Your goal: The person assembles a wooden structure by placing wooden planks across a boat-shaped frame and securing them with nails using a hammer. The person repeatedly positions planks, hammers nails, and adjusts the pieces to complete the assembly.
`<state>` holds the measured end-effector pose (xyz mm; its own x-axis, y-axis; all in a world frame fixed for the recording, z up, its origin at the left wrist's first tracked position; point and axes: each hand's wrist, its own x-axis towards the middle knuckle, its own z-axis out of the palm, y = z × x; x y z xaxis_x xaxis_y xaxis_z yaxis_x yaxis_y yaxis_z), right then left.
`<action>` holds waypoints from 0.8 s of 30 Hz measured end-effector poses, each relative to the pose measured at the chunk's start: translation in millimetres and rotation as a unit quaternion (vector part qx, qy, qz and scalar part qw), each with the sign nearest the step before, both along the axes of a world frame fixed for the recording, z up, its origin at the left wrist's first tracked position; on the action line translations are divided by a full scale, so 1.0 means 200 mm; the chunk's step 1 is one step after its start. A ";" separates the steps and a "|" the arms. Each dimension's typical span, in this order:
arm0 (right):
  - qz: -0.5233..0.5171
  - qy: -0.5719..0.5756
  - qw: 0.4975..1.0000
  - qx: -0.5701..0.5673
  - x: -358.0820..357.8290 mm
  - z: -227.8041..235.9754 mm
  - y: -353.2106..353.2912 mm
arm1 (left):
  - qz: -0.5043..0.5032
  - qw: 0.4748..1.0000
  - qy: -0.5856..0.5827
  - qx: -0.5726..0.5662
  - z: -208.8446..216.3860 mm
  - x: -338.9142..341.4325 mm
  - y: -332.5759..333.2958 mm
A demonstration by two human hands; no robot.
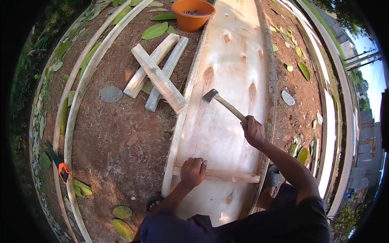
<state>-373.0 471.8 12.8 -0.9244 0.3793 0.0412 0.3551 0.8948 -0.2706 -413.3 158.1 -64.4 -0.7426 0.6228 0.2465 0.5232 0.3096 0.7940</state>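
Note:
My right hand (254,132) is closed round the end of the wooden handle of a hatchet (229,106). Its dark metal head points to the far left, above a long pale plywood panel (219,133) edged with wooden strips. My left hand (193,171) has its fingers curled at the left part of a short wooden crosspiece (231,176), which spans the panel between the edge strips. What those fingers hold, if anything, is hidden.
Three short wood pieces (156,75) lie crossed left of the panel, one touching its edge. An orange bucket (192,16) with small metal pieces stands at the far end. A handsaw (61,168) with an orange handle lies by long wooden strips (75,109) on the left. Leaves litter the soil.

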 end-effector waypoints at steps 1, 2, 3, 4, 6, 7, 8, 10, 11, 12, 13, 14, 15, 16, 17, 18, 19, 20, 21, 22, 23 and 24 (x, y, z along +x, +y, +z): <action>-0.001 0.012 1.000 -0.003 0.04 -0.04 0.11 | -0.032 0.998 -0.052 -0.005 0.03 -0.02 -0.01; -0.004 0.031 0.999 -0.012 0.05 -0.11 0.20 | -0.038 0.967 -0.250 0.005 0.05 -0.06 -0.04; -0.007 0.035 0.999 -0.009 0.07 -0.17 0.29 | -0.037 0.895 -0.443 0.018 0.08 -0.10 -0.06; -0.006 0.021 0.999 -0.023 0.07 -0.20 0.37 | 0.001 0.844 -0.528 0.098 0.17 -0.17 -0.08; 0.005 -0.005 0.998 -0.054 0.00 -0.24 0.49 | 0.085 0.859 -0.498 0.086 0.28 -0.28 -0.23; 0.035 0.001 0.998 -0.051 -0.06 -0.25 0.52 | 0.161 0.848 -0.493 0.109 0.31 -0.29 -0.33; 0.056 0.009 0.997 -0.058 -0.06 -0.29 0.56 | 0.272 0.848 -0.445 0.093 0.41 -0.28 -0.33; 0.112 0.036 0.989 -0.086 -0.12 -0.37 0.57 | 0.322 0.865 -0.379 0.069 0.59 -0.25 -0.50; 0.130 0.021 0.987 -0.088 -0.15 -0.42 0.58 | 0.388 0.855 -0.342 0.046 0.67 -0.17 -0.52; 0.144 0.009 0.986 -0.081 -0.18 -0.45 0.63 | 0.445 0.842 -0.304 0.030 0.73 -0.09 -0.50; 0.159 -0.004 0.984 -0.076 -0.21 -0.47 0.66 | 0.499 0.814 -0.298 0.015 0.76 0.00 -0.49; 0.148 -0.045 0.985 -0.081 -0.27 -0.46 0.69 | 0.552 0.783 -0.288 -0.002 0.81 0.12 -0.51; 0.138 -0.085 0.983 -0.086 -0.34 -0.42 0.71 | 0.594 0.756 -0.275 -0.013 0.86 0.23 -0.52; 0.128 -0.119 0.980 -0.097 -0.40 -0.37 0.70 | 0.627 0.733 -0.261 -0.026 0.92 0.37 -0.52; 0.106 -0.123 0.981 -0.108 -0.45 -0.35 0.72 | 0.650 0.716 -0.252 -0.027 0.95 0.46 -0.51; 0.083 -0.128 0.981 -0.120 -0.49 -0.33 0.72 | 0.671 0.696 -0.253 -0.035 0.96 0.59 -0.49; 0.094 -0.116 0.980 -0.133 -0.52 -0.27 0.72 | 0.687 0.680 -0.253 -0.041 0.96 0.69 -0.46; 0.102 -0.104 0.978 -0.147 -0.55 -0.21 0.70 | 0.697 0.668 -0.255 -0.050 0.96 0.77 -0.42; 0.124 -0.094 0.974 -0.162 -0.57 -0.15 0.67 | 0.703 0.660 -0.259 -0.059 0.96 0.84 -0.39; 0.142 -0.084 0.971 -0.174 -0.59 -0.07 0.65 | 0.707 0.652 -0.266 -0.066 0.94 0.89 -0.35; 0.124 -0.073 0.969 -0.201 -0.59 -0.01 0.66 | 0.706 0.648 -0.274 -0.075 0.92 0.93 -0.31; 0.109 -0.066 0.965 -0.230 -0.57 0.05 0.65 | 0.704 0.646 -0.281 -0.085 0.90 0.97 -0.27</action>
<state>-487.4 601.6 21.9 -0.9701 0.1250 -0.2081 0.2299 0.7483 -0.6222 -219.0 104.0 114.8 -0.5450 -0.7859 -0.2922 -0.7292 0.2723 0.6278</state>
